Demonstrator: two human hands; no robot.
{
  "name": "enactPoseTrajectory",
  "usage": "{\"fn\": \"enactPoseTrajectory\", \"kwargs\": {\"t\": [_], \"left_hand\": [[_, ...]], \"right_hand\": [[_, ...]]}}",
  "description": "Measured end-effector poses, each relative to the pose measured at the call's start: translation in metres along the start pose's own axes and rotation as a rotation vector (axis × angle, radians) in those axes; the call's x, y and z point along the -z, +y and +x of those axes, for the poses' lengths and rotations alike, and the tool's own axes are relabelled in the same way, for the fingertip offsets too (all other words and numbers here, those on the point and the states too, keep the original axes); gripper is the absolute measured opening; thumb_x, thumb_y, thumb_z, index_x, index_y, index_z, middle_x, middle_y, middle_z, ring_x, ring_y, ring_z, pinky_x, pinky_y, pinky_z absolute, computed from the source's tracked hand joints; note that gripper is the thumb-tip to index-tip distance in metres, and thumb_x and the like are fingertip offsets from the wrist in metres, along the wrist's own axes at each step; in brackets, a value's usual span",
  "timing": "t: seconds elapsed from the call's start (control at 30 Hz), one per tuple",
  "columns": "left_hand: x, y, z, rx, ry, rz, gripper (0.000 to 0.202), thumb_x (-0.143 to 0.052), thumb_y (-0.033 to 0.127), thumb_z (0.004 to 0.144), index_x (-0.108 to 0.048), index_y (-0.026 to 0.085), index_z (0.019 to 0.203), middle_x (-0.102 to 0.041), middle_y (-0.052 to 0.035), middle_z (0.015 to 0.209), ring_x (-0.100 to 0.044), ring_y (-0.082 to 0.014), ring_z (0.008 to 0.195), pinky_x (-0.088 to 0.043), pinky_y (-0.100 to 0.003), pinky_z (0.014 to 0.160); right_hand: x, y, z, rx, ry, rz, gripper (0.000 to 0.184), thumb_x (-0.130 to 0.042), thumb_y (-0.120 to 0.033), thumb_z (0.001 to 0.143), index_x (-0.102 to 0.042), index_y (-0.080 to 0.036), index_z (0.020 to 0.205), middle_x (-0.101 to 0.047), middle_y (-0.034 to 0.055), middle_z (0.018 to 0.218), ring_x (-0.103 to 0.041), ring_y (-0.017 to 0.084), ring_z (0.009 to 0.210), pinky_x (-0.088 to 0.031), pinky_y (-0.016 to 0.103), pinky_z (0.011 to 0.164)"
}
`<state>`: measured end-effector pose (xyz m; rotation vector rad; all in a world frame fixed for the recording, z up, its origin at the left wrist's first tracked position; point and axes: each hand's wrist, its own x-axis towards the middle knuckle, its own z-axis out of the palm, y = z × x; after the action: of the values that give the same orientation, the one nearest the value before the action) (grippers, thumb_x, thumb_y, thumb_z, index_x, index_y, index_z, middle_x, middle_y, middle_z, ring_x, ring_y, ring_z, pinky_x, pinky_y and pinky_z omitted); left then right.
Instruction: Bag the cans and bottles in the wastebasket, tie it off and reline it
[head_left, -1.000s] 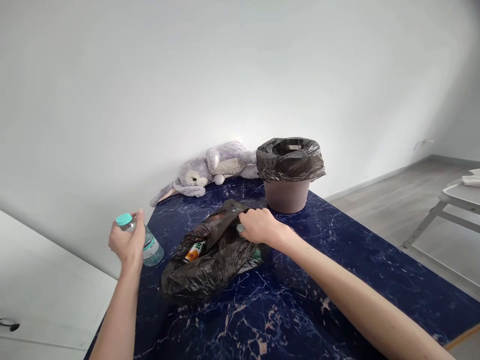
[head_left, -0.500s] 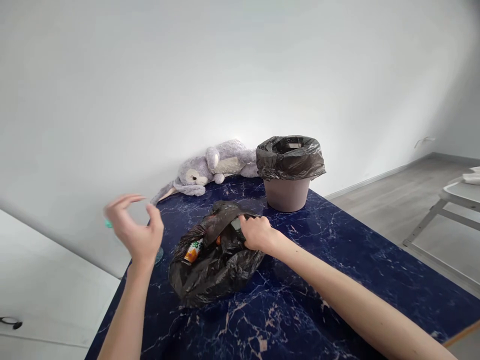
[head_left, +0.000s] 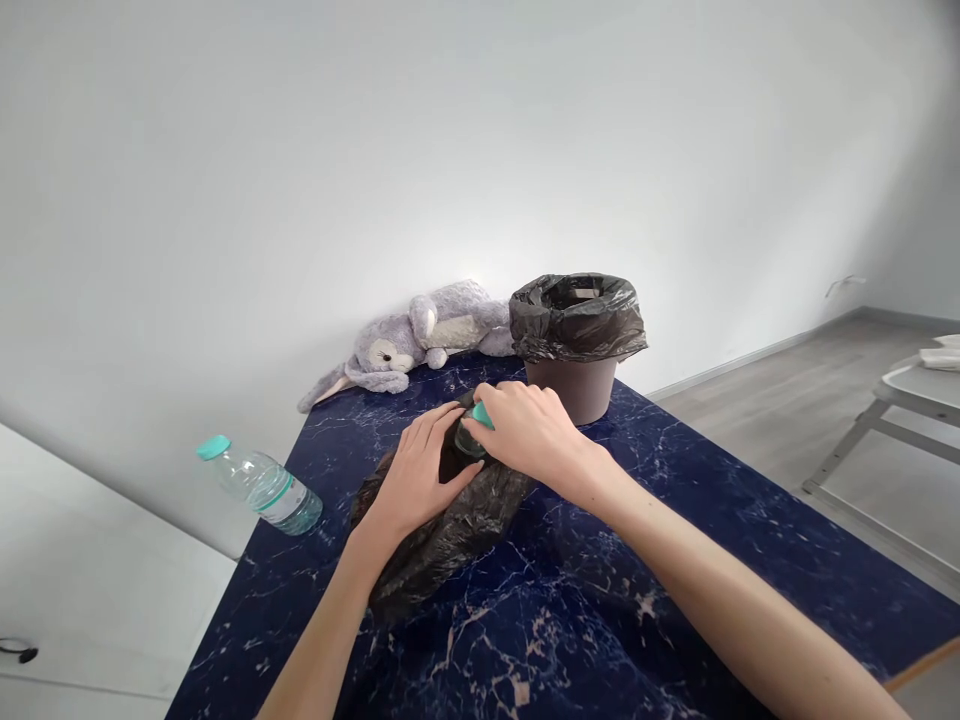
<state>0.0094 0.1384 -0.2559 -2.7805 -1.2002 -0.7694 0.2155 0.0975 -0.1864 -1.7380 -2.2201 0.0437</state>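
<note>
A black plastic bag point(head_left: 457, 550) lies bunched on the dark blue marbled table, in front of me. My left hand point(head_left: 416, 470) rests over its left side, fingers stretched out and thumb apart, around the bag's opening. At that opening my right hand point(head_left: 525, 435) is closed on a clear bottle with a teal cap point(head_left: 481, 414), most of it hidden by the fingers and the bag. Left of the bag, a second clear bottle point(head_left: 277, 495) with a teal cap stands upright near the table's left edge.
A pinkish-grey bin point(head_left: 581, 390) lined with a black bag stands behind my right hand. Beside it a grey plush rabbit point(head_left: 390, 345) lies along the white wall. A light folding table or chair point(head_left: 862, 430) stands off to the right.
My left hand has come from the left, away from the standing bottle, onto the bag. My right hand, earlier on the bag's edge, now holds a teal-capped bottle in its opening.
</note>
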Motion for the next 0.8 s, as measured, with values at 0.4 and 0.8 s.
{"fn": "enactPoseTrajectory", "kwargs": {"t": [0.4,0.8], "left_hand": [[0.031,-0.005,0.006,0.413,0.161,-0.482,0.059,-0.076,0.055,0.088,-0.066,0.024,0.137,-0.069,-0.0097,0.145,-0.063,-0.0334,0.136,-0.052,-0.045,0.113],[0.135,0.000,-0.013,0.776,0.300,-0.084,0.062,-0.088,0.057,0.066,-0.066,0.030,0.118,-0.079,-0.0059,0.121,-0.075,-0.0376,0.111,-0.061,-0.054,0.095]], "right_hand": [[-0.007,0.015,0.014,0.284,-0.082,0.480,0.046,-0.059,-0.042,0.105,-0.053,-0.015,0.143,-0.075,0.0113,0.117,-0.070,0.024,0.103,-0.050,0.030,0.078],[-0.036,0.027,0.025,0.207,-0.456,0.027,0.046,-0.061,-0.041,0.101,-0.066,-0.019,0.141,-0.072,0.0164,0.134,-0.071,0.036,0.118,-0.056,0.043,0.090]]}}
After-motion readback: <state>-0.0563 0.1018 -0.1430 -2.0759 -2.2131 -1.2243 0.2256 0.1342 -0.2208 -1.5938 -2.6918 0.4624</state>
